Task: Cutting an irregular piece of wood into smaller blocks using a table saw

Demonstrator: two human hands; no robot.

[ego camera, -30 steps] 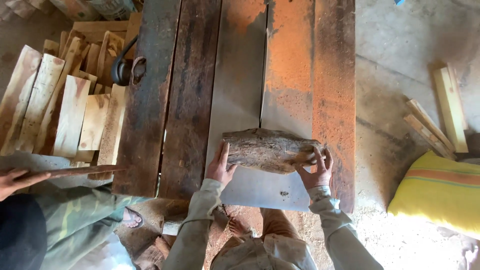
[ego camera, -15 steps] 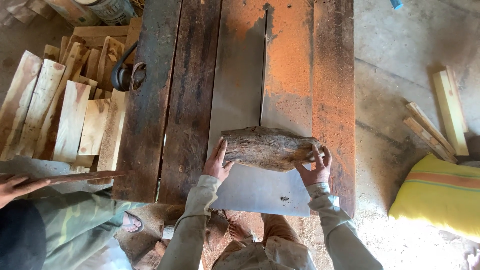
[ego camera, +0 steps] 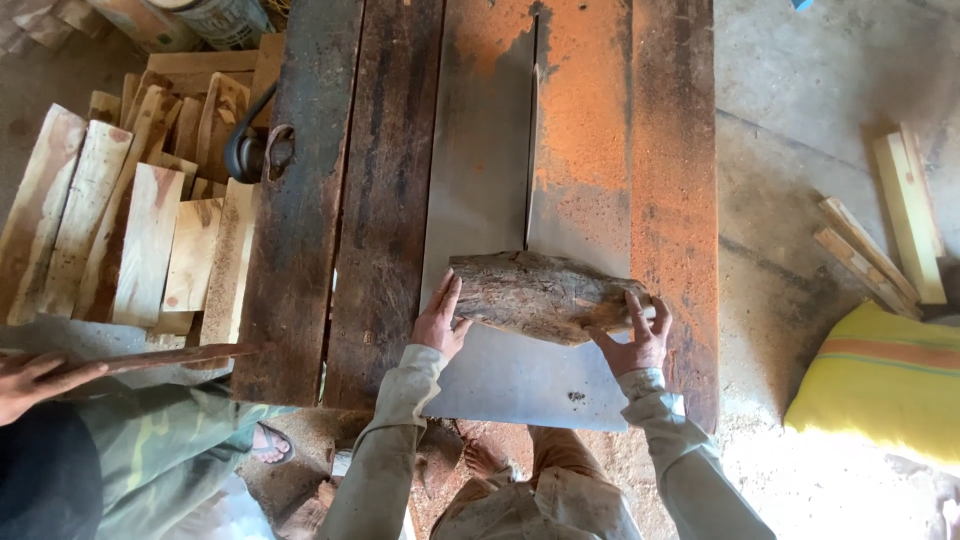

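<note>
While the log (ego camera: 545, 296) lies crosswise on the metal plate of the desk (ego camera: 300, 250), it now sits a little farther up the plate than half a second ago, its upper edge touching the near end of the saw slot (ego camera: 530, 150); I judge the piece is being eased toward the cut. The left hand (ego camera: 440, 322) presses flat against the log's left end, fingers spread rather than wrapped, and the right hand (ego camera: 632, 338) cups the right end with fingers curled over the bark. Both hands hold their places on the log as before. Orange sawdust (ego camera: 590, 110) covers the plate right of the slot.

As for containers, a drum (ego camera: 225, 20) stands at the top left (what it holds is out of view), beside stacked wood offcuts (ego camera: 130, 230). A yellow sack (ego camera: 880, 380) lies on the floor at right, its contents hidden. At the lower left another person's hand (ego camera: 35, 382) holds a thin strip of wood.
</note>
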